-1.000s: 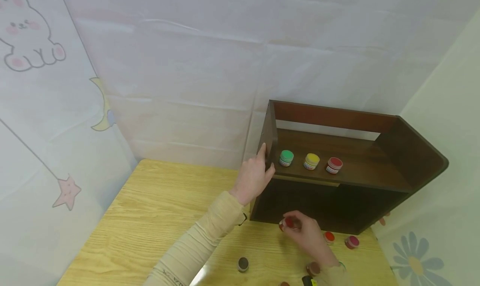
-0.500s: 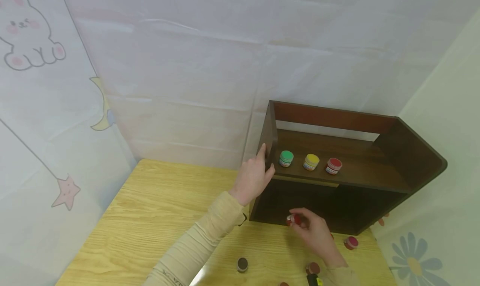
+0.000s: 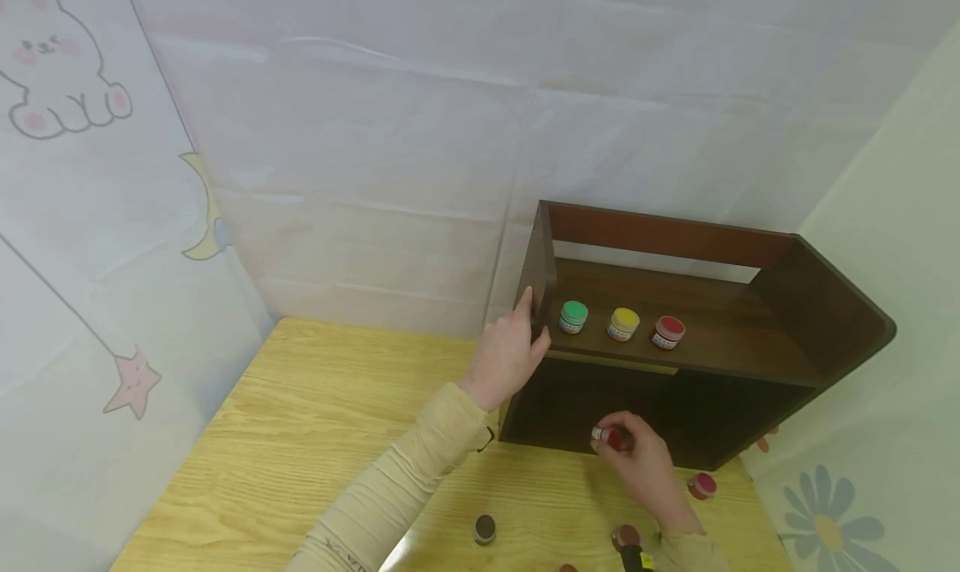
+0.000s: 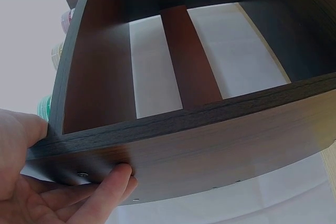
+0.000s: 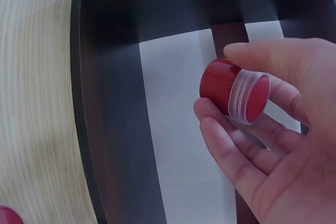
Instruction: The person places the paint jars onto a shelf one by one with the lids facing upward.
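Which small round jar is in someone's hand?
The glossy red cylindrical jar with the clear-rimmed lid, gripped in the person's right hand; it is the only visible jar being held.

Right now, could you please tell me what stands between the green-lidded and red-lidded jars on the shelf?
A yellow-lidded jar stands between them, as the head view shows.

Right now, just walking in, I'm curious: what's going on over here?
A person is holding a small red jar in their right hand, near the lower opening of a dark shelf unit. Their left hand grips its side panel. On the upper level, a green-lidded jar, a yellow-lidded jar and a red-lidded jar stand in a row. More jars sit on the table, including a dark-lidded one and a magenta-lidded one.
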A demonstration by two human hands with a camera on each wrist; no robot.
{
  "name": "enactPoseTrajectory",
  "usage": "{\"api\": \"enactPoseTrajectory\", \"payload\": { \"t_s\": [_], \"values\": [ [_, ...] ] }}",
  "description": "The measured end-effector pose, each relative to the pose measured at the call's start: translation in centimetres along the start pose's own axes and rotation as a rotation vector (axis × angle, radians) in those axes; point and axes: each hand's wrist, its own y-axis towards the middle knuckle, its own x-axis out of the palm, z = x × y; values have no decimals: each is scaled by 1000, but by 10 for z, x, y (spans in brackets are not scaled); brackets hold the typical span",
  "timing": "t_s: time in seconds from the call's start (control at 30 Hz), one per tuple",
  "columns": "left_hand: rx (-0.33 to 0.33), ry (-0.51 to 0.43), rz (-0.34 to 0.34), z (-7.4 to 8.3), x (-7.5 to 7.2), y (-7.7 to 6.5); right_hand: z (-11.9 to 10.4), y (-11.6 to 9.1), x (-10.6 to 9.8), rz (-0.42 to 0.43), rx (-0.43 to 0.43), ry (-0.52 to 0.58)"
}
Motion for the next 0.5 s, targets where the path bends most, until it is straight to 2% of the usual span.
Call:
{"api": "enactPoseTrajectory", "payload": {
  "t_s": [0.37, 0.5],
  "values": [
    [6, -3, -1, 0, 0, 0, 6, -1, -3, 110, -17, -52],
    [7, -4, -7, 0, 0, 1, 9, -1, -7, 121, -5, -36]
  ]
}}
